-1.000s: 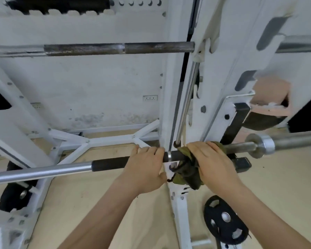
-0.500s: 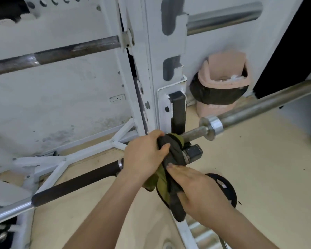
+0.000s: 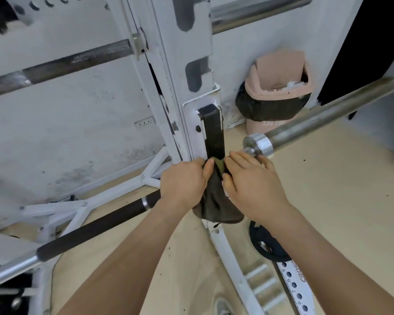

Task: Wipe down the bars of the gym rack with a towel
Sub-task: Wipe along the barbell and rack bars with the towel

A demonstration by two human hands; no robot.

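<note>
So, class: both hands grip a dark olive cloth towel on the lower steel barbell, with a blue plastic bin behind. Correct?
No: the head view shows a pink plastic bin. The left hand and right hand grip the dark olive cloth towel on the lower steel barbell.

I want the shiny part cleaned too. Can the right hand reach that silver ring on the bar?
Probably yes. The right hand has its fingertips just beside the silver ring, with nothing between them. The towel, bunched between it and the left hand, would have to slide along too.
</note>
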